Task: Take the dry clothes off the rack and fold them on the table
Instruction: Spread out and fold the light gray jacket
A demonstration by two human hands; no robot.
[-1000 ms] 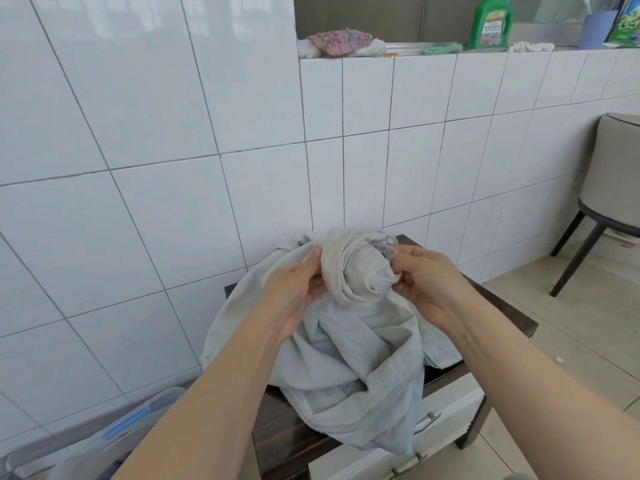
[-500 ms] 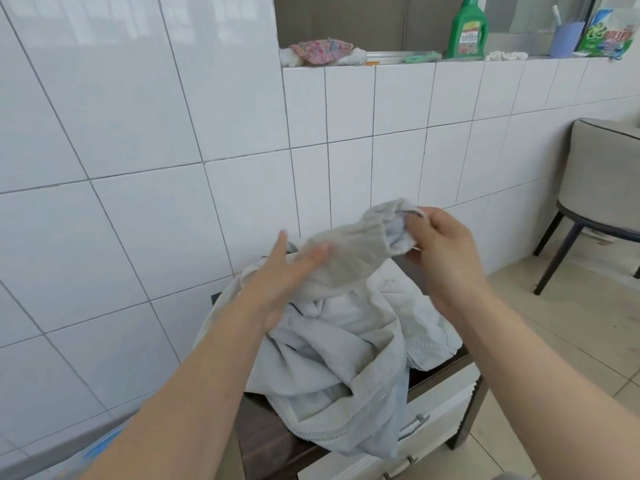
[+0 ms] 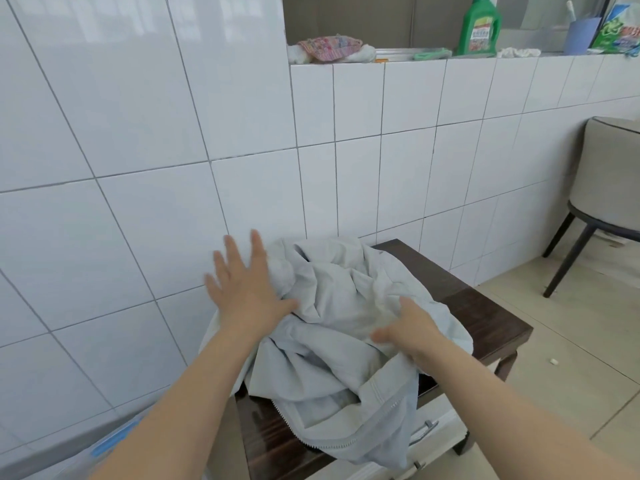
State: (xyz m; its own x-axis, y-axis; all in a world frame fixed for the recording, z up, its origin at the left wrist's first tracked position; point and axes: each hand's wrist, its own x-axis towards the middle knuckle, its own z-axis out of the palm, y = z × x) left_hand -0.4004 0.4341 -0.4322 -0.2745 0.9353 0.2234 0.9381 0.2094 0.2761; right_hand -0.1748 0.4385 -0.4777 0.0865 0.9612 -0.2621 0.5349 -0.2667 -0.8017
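The crumpled pale grey zip-front jacket (image 3: 349, 317) lies heaped on the dark brown wooden counter (image 3: 485, 306) against the white tiled wall (image 3: 138, 168), its zipper edge hanging over the counter's near side. Half a second ago both hands held a rolled sleeve up off the heap; now that sleeve has been let go and has dropped back into the pile. The left hand (image 3: 246, 289) is spread flat with fingers straight, its grip open, hovering or perhaps just brushing the jacket's left edge; motion blur makes contact hard to judge. The right hand (image 3: 405, 330) rests low on the fabric near the middle, fingers loosely extended, and it seems to grip nothing, though blur makes that uncertain. Judging from this, the sleeve has been sorted out and the hands are about to spread the jacket flat, so folding proper has not yet begun. The bunched cloth will need smoothing outward, and the overhanging zipper side could drag the garment off the counter. A green detergent bottle (image 3: 479, 26) stands on the ledge above.
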